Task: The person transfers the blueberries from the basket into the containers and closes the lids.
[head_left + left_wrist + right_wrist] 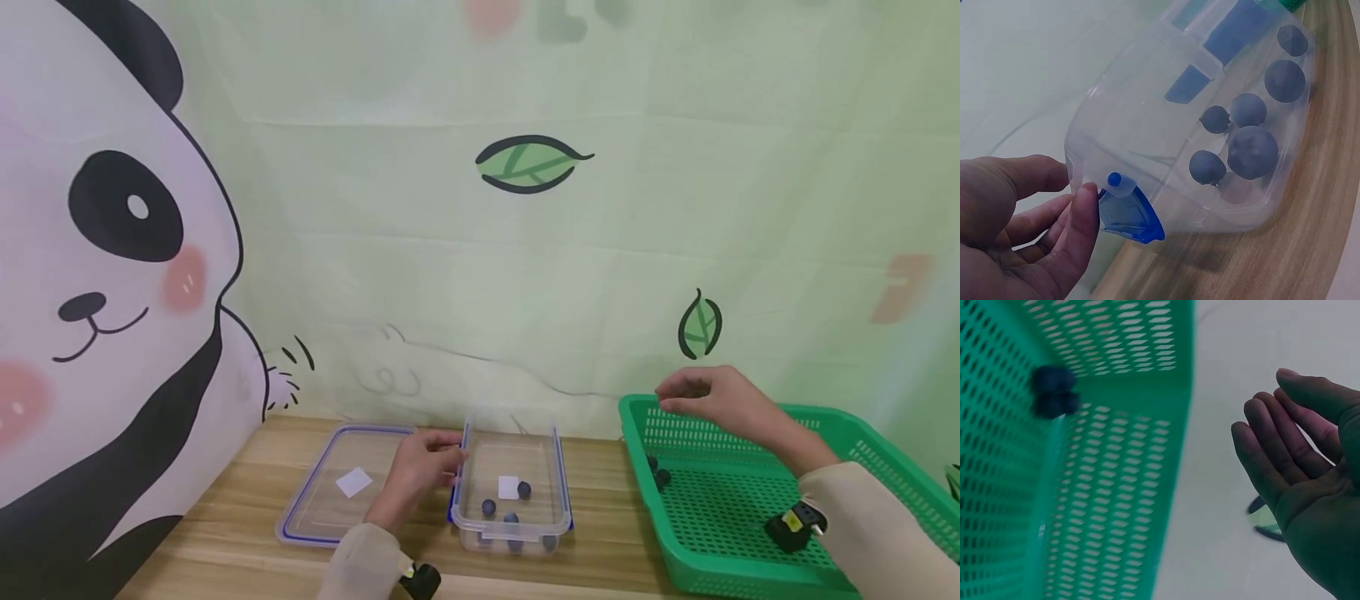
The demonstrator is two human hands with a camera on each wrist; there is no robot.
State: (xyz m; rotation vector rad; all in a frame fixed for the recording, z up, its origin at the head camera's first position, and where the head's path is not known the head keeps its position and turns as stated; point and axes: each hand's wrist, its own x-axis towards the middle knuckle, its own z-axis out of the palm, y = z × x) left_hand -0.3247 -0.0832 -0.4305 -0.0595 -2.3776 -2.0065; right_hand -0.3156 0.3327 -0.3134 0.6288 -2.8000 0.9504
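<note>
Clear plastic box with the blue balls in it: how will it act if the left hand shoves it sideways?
The clear box looks thin-walled and nearly empty, so probably light; it would likely slide on the smooth wooden table rather than tip. The round blue balls lie loose inside and would probably roll and knock about. The left hand touches its side by the blue latch.

The clear plastic container (513, 487) stands upright and without lid on the desk, with several dark blue round berries (1252, 151) inside. Two more berries (658, 475), probably touching, lie in the green basket (750, 508).
</note>
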